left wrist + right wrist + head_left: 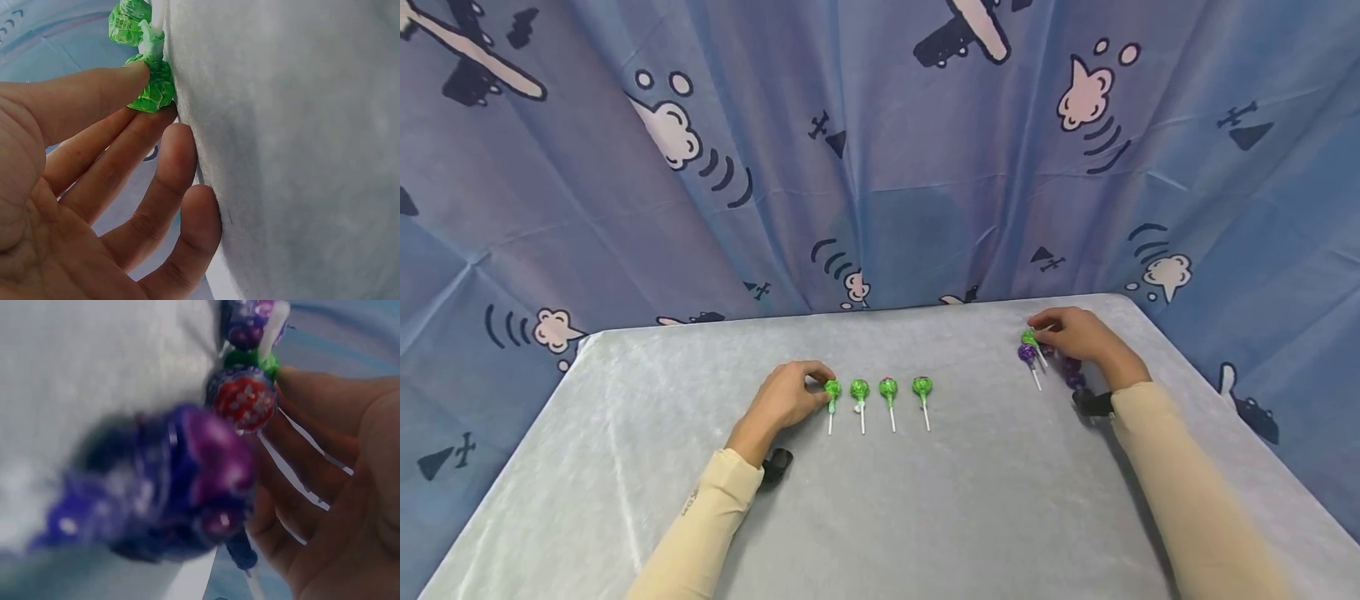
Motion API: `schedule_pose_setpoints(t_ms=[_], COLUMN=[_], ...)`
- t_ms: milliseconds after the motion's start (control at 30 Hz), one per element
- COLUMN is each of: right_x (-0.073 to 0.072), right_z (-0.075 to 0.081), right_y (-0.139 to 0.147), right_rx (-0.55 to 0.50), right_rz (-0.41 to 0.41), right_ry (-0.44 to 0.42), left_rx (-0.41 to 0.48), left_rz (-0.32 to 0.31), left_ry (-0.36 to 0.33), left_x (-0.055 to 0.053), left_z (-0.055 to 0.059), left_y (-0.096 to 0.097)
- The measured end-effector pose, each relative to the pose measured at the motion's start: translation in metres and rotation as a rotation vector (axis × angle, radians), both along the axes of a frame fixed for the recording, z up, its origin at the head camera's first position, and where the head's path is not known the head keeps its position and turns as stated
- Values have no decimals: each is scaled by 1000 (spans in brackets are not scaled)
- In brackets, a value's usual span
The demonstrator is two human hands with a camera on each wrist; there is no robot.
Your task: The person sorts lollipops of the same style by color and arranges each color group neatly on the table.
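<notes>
Red-patterned lollipop [245,404], apparently, clear only in right wrist view.

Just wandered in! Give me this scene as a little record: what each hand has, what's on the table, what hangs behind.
Left hand: pinches the leftmost green lollipop
Right hand: pinches another green lollipop
Row: four green lollipops, counting the leftmost; sticks point down in the head view
Near right hand: purple lollipops, one red-and-blue lollipop
Table: pale grey
Backdrop: blue curtain, printed planes and clouds
</notes>
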State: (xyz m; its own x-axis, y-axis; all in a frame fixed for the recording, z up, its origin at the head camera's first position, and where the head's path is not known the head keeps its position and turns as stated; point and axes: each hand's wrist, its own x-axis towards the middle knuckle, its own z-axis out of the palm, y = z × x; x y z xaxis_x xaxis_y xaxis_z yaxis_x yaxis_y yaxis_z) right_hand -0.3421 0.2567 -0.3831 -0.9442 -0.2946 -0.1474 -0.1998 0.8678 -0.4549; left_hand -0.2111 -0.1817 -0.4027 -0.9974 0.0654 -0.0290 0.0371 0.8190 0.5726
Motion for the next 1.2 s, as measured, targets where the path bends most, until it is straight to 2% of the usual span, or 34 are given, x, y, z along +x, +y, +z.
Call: schedule_pose_setpoints(t_ms=[400,800,1200], right_x=[-7,-12,-12], right_z=[5,6,3], right_y=[2,0,-1], right_rx=[32,102,104], right_rz=[79,178,171], right_ry=[-10,-90,-24], left_rx=[1,1,3], left_rz=[0,1,3], left_ry=[20,6,6], left_x=[-1,-2,-2], left_z=[0,-4,-1], left_y=[0,0,0])
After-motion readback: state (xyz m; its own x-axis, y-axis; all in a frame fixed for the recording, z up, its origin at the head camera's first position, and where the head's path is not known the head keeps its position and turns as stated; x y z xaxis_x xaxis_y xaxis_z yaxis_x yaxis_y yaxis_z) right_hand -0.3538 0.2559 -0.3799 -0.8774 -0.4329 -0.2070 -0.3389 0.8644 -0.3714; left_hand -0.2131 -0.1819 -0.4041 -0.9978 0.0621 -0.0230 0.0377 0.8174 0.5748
